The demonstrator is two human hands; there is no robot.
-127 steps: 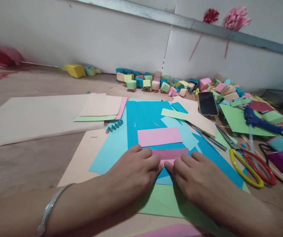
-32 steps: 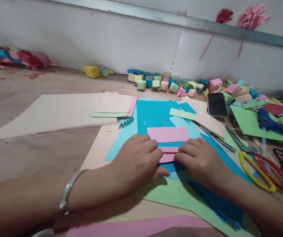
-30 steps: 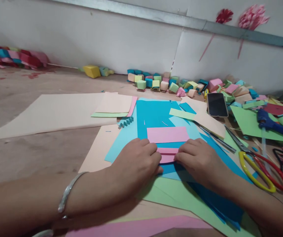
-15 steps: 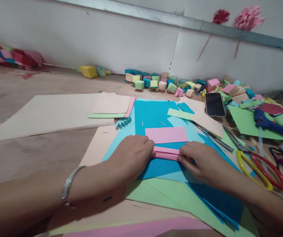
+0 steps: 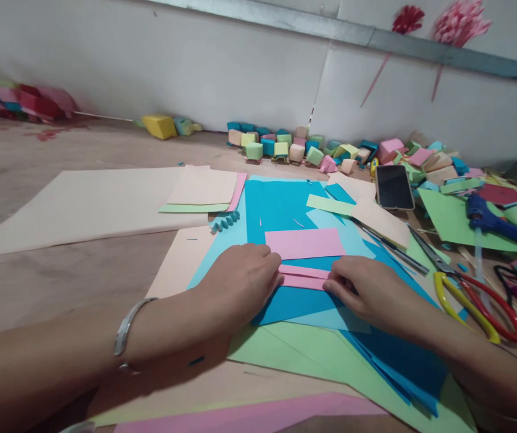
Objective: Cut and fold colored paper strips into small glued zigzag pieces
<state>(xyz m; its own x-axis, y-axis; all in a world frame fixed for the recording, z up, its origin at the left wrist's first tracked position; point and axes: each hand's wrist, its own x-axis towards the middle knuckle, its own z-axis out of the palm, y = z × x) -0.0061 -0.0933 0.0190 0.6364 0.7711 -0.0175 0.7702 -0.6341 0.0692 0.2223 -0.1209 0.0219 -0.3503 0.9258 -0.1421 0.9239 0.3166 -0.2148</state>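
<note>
A narrow folded pink paper strip (image 5: pixel 304 278) lies on blue sheets (image 5: pixel 281 207) in the middle of the work surface. My left hand (image 5: pixel 240 282) pinches its left end with curled fingers. My right hand (image 5: pixel 367 288) pinches its right end the same way. Just beyond the strip lies a flat pink paper rectangle (image 5: pixel 304 242). A silver bangle (image 5: pixel 125 328) sits on my left wrist.
Scissors with yellow and red handles (image 5: pixel 470 294) lie at the right, near a blue glue gun (image 5: pixel 493 219) and a phone (image 5: pixel 392 186). Several small paper cubes (image 5: pixel 303 150) line the wall. Peach sheets (image 5: pixel 87 201) lie at the left, green paper (image 5: pixel 312 361) near me.
The pink strip has been folded narrower. My hands have slid apart from its middle to its two ends, and the strip now sits a little farther from me.
</note>
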